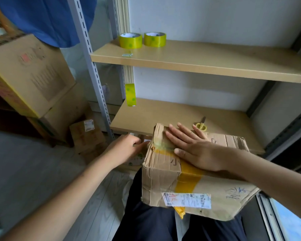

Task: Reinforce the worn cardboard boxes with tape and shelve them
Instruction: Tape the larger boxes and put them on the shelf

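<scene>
A worn, creased cardboard box (pixel 163 180) rests on my lap, with a yellow-brown tape strip across its top and a white shipping label on its near side. My right hand (pixel 193 146) lies flat on the box top, fingers straight, pressing on the tape near the far left corner. My left hand (pixel 127 146) is at the box's left side with fingers curled against the box's far left edge; what it holds is not clear. Two yellow-green tape rolls (pixel 130 40) (pixel 155 39) stand on the upper shelf (pixel 198 56). A loose strip of tape (pixel 130 94) hangs from that shelf's edge.
Yellow-handled scissors (pixel 201 125) lie on the lower shelf (pixel 163 113) behind the box. Stacked large cardboard boxes (pixel 33 75) stand at the left, with a small box (pixel 87 134) on the floor beside the grey shelf upright (pixel 94 66). Blue cloth hangs top left.
</scene>
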The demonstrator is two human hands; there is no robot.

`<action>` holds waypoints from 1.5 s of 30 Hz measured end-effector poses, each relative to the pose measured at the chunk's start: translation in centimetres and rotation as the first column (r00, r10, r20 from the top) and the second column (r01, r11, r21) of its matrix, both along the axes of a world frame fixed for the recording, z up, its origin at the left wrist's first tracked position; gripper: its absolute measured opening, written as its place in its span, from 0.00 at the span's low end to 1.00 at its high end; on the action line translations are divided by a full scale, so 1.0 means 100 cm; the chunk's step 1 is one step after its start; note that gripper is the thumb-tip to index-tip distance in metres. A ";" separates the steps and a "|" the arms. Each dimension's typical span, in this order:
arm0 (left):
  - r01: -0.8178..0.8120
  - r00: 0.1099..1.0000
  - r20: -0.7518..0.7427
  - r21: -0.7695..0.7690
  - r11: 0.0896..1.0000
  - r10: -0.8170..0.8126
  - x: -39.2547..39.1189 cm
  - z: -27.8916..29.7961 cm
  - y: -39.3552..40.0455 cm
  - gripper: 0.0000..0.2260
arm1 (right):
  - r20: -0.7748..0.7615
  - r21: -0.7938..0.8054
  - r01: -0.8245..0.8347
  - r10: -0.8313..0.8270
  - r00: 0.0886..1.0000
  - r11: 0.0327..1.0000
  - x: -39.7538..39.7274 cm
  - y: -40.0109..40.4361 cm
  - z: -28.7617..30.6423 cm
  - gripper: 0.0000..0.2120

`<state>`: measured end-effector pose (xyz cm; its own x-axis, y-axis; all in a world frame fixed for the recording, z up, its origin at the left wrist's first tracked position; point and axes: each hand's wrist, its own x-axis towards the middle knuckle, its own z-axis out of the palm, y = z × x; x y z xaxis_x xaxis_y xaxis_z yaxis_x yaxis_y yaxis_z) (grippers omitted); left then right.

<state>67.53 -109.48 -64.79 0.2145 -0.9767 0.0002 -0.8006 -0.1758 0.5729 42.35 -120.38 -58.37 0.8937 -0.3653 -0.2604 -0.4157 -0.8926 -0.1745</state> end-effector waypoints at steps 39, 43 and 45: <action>0.439 0.832 -0.514 0.377 0.815 -0.210 0.000 0.043 -0.033 0.09 | 0.397 -0.026 0.064 -0.049 0.916 0.998 0.054 -0.002 -0.018 0.15; 0.417 0.816 -0.552 0.351 0.838 -0.175 -0.001 0.035 -0.046 0.02 | 0.298 0.141 0.131 -0.168 0.940 0.981 0.061 -0.014 -0.010 0.07; 0.402 0.821 -0.547 0.345 0.848 -0.167 -0.004 0.030 -0.049 0.02 | 0.210 0.121 0.166 -0.189 0.959 0.979 0.066 -0.016 -0.010 0.10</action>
<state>67.09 -114.39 -61.78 -0.2166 -0.8640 -0.4545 -0.4952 -0.3040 0.8139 48.95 -121.96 -59.41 0.8561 -0.5051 -0.1094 -0.5073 -0.7809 -0.3646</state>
